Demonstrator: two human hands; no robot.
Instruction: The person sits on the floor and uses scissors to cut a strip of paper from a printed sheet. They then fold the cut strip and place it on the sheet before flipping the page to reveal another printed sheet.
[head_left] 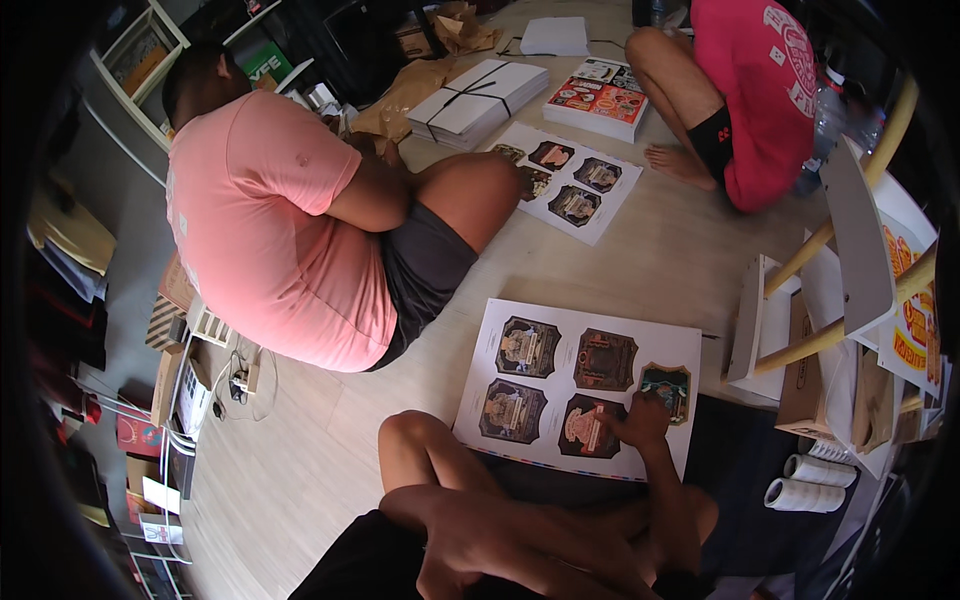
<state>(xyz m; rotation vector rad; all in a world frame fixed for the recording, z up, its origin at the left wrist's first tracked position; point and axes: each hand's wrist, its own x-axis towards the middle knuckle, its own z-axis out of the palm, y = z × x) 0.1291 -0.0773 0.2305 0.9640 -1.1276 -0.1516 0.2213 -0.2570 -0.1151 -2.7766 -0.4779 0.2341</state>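
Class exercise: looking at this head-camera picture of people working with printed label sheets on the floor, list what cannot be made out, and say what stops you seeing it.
- Right hand, head view: its fingertips cover part of the label sheet, so whether a label is lifted is unclear.
- Left hand: rests low on the leg in dim light; any contents cannot be told.
- Far sheet: partly hidden by a co-worker's knee.
- Paper rolls: darkened near the fisheye rim.

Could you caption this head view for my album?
Right hand presses a sticker sheet on the floor; left hand rests on a leg.
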